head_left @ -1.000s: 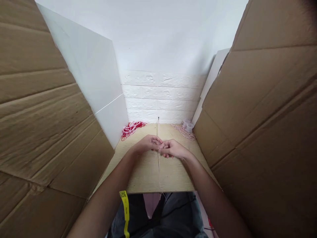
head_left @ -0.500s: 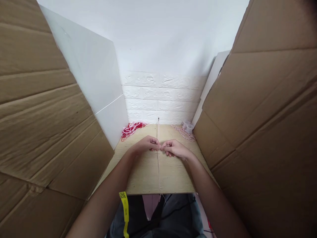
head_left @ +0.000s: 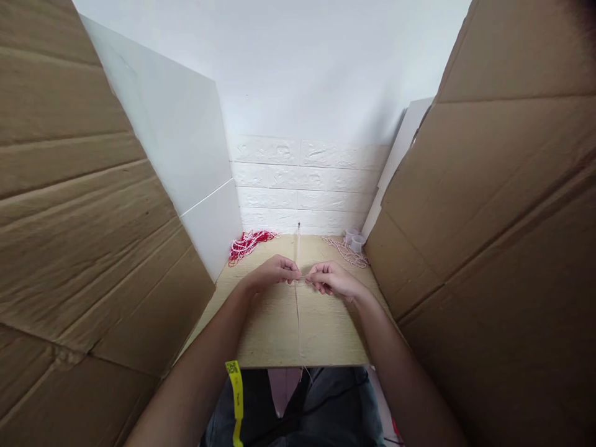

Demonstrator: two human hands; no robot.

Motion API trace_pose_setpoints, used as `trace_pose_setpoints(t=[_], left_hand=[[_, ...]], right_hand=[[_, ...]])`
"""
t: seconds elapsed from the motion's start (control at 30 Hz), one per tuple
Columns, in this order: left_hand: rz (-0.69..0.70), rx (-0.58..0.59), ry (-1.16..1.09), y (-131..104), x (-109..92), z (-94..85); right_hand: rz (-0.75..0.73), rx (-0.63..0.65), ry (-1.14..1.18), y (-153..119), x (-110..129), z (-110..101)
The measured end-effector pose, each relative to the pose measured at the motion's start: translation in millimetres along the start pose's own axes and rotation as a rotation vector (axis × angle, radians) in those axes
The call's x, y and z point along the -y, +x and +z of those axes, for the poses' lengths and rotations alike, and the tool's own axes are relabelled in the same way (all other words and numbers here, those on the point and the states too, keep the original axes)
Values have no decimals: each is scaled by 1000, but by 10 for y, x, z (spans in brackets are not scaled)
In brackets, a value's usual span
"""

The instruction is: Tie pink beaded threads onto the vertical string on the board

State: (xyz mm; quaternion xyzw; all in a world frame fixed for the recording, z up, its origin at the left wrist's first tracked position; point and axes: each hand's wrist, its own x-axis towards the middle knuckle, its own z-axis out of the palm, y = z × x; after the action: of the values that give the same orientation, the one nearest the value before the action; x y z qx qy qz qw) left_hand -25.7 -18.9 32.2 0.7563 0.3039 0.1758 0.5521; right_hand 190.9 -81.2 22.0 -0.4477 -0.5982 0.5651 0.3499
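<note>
A pale pink string (head_left: pixel 298 316) runs from a small hook (head_left: pixel 298 224) low on the back wall, across the middle of the wooden board and over its front edge. My left hand (head_left: pixel 282 271) pinches a thin piece of string at the middle of that line. Just to the right, my right hand (head_left: pixel 328 277) pinches string too, with a short stretch of it showing between the two sets of fingertips. Both hands are just above the board. Whether the held piece is knotted to the long string is too small to tell.
Red and white strings (head_left: pixel 251 244) lie heaped at the back left of the board (head_left: pixel 270 338). At the back right are pink strings (head_left: pixel 347 251) and clear plastic rings (head_left: pixel 355 239). Cardboard walls (head_left: pixel 93 248) rise on both sides. A yellow tag (head_left: pixel 236 397) hangs at the front.
My right hand has moved slightly right, away from the left, so a short span of string now shows between the fingertips. My left hand stays nearly in place.
</note>
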Motion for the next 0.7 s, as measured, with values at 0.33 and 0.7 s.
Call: trace_pose_setpoints(t=[0.33, 0.7], left_hand=[[-43, -26, -19, 16, 12, -19], [-83, -27, 7, 44, 54, -11]], right_hand=[[-137, -26, 333, -107, 79, -140], [-511, -448, 566, -218, 132, -466]])
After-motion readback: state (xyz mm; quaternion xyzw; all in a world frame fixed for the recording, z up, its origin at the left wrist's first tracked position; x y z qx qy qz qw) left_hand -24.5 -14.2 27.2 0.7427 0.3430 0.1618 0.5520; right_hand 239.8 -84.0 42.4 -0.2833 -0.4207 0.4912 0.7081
